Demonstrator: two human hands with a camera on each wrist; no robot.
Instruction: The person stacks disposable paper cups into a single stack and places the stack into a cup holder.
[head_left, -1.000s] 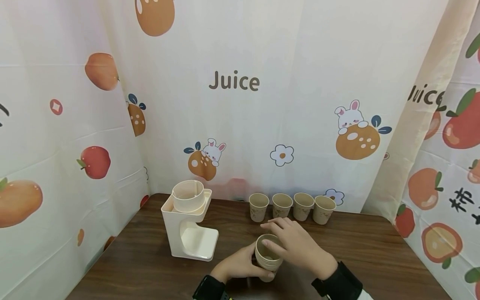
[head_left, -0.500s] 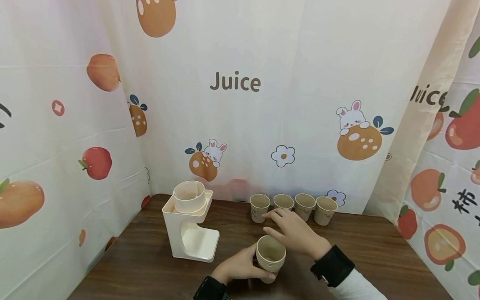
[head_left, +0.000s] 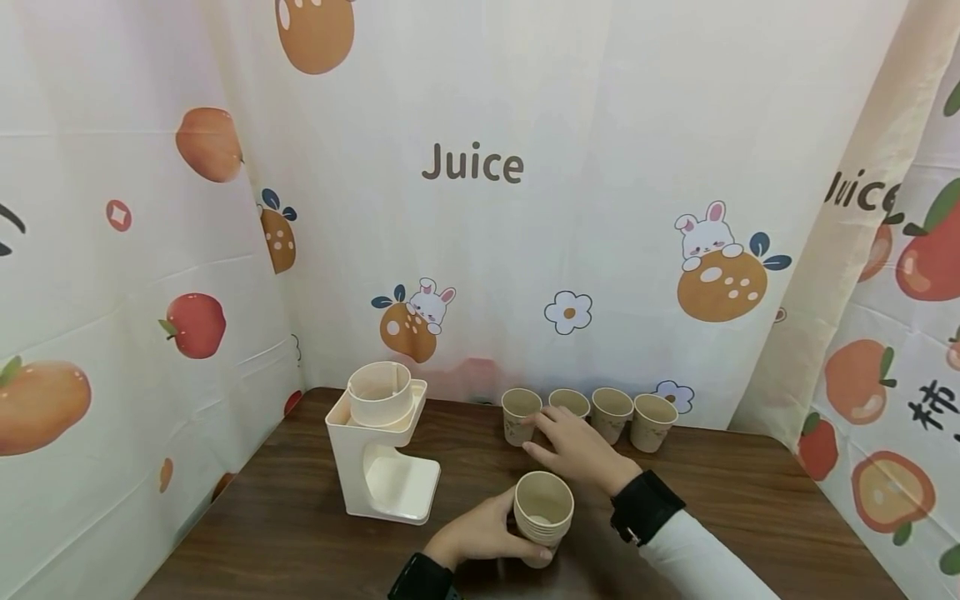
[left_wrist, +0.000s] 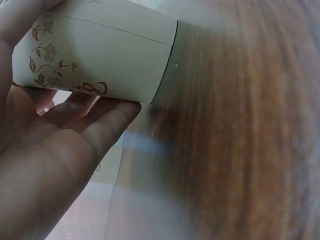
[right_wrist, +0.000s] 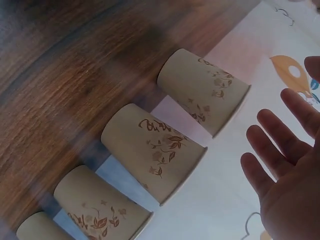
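Observation:
My left hand [head_left: 480, 529] grips a nested stack of beige paper cups [head_left: 542, 508], low on its side, with the mouth facing up. In the left wrist view, the fingers curl round the flower-printed wall of the bottom cup [left_wrist: 105, 45]. Beyond the stack, my right hand [head_left: 579, 454] reaches toward the back with its fingers loosely extended and nothing held. It hovers by the leftmost cup [head_left: 516, 427] and partly covers the second cup [head_left: 567, 401] in the head view. The right wrist view shows the fingers apart from the cups' rims.
Two more paper cups, a third [head_left: 611, 408] and a rightmost cup [head_left: 651, 429], complete the row along the table's back edge. A cream-coloured juicer-like stand [head_left: 348, 467] with a round top is on the left. Fruit-printed curtains [head_left: 480, 250] surround the dark wooden table [head_left: 720, 492].
My right hand has left the mouth of the held stack and moved back, closer to the row of cups. The left hand keeps its grip in nearly the same spot.

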